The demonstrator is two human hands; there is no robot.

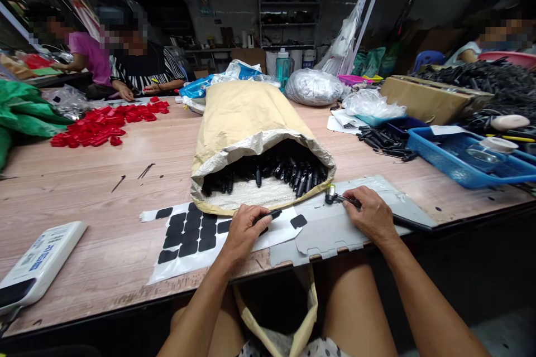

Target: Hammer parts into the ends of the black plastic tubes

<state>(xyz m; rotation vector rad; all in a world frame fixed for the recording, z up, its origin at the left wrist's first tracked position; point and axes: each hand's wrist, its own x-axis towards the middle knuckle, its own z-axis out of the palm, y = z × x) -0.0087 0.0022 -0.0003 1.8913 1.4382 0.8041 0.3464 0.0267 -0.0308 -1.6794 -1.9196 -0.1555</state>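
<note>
The left hand (245, 228) has its fingers clamped on a black pen-like part (273, 214) over the sticker sheet (188, 237). The right hand (371, 213) has its fingers clamped on a small hammer (335, 196), resting on grey card (326, 228) before the open paper sack (251, 117) on the surface (84, 189).

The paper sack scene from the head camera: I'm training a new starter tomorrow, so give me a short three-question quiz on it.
1. True or false: the paper sack lies on its side with its mouth toward the person.
2. What colour are the small parts heaped at the table's far left?
3. The left hand rests on: A) the blue basket B) the sheet of black pads C) the white device

Key: 1 true; 2 red; 3 B. The right hand holds a metal-tipped tool.
</note>
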